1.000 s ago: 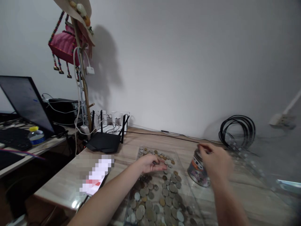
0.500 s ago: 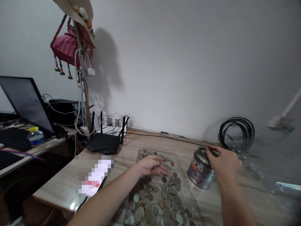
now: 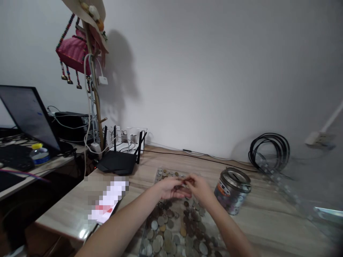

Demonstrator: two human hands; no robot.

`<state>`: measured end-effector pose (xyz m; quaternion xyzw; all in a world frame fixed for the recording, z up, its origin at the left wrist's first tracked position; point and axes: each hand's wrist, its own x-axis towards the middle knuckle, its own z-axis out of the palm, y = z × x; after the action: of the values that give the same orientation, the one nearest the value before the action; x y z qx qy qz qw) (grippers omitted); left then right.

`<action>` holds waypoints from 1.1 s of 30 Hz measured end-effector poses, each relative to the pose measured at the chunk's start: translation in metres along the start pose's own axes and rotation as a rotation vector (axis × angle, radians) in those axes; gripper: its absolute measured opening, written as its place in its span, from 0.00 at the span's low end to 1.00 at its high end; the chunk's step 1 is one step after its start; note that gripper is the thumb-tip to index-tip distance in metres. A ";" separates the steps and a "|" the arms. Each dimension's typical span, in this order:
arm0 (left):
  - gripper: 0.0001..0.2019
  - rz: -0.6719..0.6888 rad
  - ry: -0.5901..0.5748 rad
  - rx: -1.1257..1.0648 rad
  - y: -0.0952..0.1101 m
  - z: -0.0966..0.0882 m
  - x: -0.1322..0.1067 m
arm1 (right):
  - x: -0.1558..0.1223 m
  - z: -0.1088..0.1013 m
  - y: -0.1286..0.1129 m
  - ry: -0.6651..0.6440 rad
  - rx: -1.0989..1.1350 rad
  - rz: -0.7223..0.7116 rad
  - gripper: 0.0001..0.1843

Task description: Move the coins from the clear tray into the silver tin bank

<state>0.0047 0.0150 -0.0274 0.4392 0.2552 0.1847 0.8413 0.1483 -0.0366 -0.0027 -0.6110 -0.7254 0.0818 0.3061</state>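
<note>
Many coins lie spread on a clear plastic sheet on the wooden table. My left hand hovers palm up over the far end of the coins, fingers curled around a few coins. My right hand meets it from the right, its fingertips pinched at the coins in the left palm. A round tin money box with a slotted lid stands just right of the coins, clear of both hands.
A black router and a power strip sit at the back left. A blurred-out flat object lies near the table's left edge. A black cable coil leans on the wall at right. A monitor and a bottle occupy the neighbouring desk.
My right hand has left the top of the tin and moved left to the left hand. The left hand stayed over the coins.
</note>
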 end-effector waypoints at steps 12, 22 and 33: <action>0.13 -0.038 0.228 -0.013 0.004 0.006 -0.004 | -0.022 -0.110 0.054 0.601 -0.417 0.622 0.09; 0.14 -0.087 0.148 -0.132 0.003 0.000 -0.001 | -0.004 -0.032 0.010 0.246 -0.159 -0.034 0.14; 0.09 -0.120 -0.060 -0.127 -0.005 -0.013 0.011 | -0.001 -0.007 0.001 0.020 -0.203 -0.072 0.14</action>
<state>0.0057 0.0266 -0.0404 0.3744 0.2437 0.1366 0.8842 0.1529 -0.0389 0.0021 -0.6132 -0.7484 -0.0092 0.2525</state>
